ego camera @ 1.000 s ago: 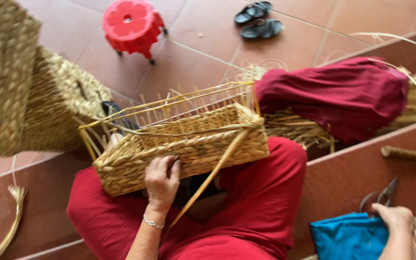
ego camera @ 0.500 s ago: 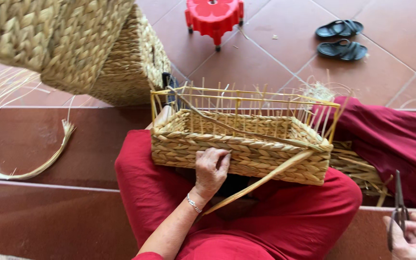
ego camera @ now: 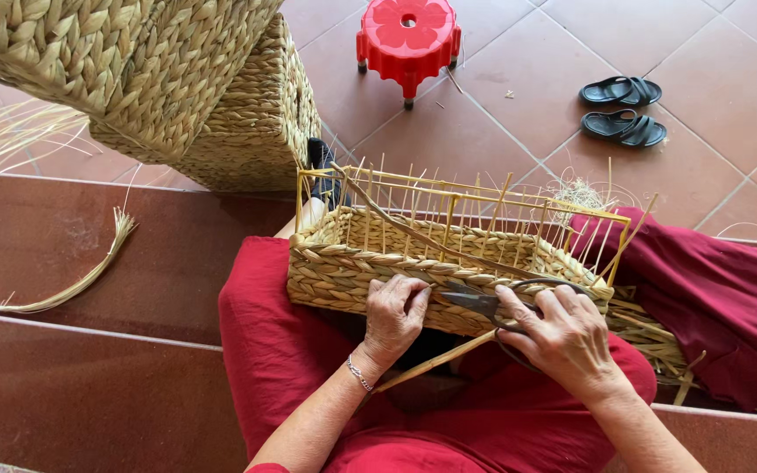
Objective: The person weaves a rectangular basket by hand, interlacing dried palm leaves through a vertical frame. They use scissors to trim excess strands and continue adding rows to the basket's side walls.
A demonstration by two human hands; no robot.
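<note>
A half-woven rectangular straw basket (ego camera: pixel 343 263) with a yellow wire frame rests on my lap, over red trousers. My left hand (ego camera: pixel 393 317) presses against the basket's near woven wall, fingers curled on the braid. My right hand (ego camera: pixel 562 337) grips dark metal scissors (ego camera: pixel 475 300), the blades pointing left at the wall beside my left fingers. A loose flat straw strand (ego camera: pixel 435 361) hangs down from the basket between my wrists.
Large woven baskets (ego camera: pixel 177 79) are stacked at the upper left. A bundle of loose straw (ego camera: pixel 63 280) lies on the dark red step at left. A red plastic stool (ego camera: pixel 407 35) and black sandals (ego camera: pixel 621 109) sit on the tiled floor. Red cloth (ego camera: pixel 711 289) lies at right.
My right hand picked up the scissors from the right and brought them to the basket's near wall. My left hand stayed on the basket.
</note>
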